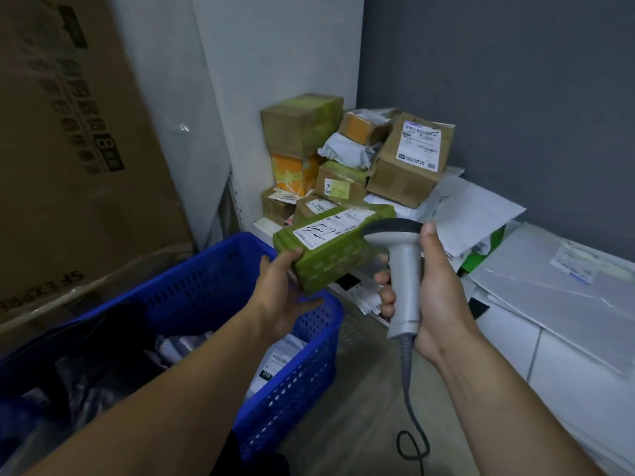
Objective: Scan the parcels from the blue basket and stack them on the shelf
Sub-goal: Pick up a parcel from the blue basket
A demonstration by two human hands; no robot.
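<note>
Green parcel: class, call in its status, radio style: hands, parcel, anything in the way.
Left hand holds green parcel, label up. Right hand grips scanner, head at the label. Blue basket below; nothing between.

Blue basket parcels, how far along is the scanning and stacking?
Done: boxes are already piled in the corner. In hand: the left hand holds a green parcel, label up, while the right hand points the scanner at it. Left: the blue basket still holds more parcels, at least one white.
</note>
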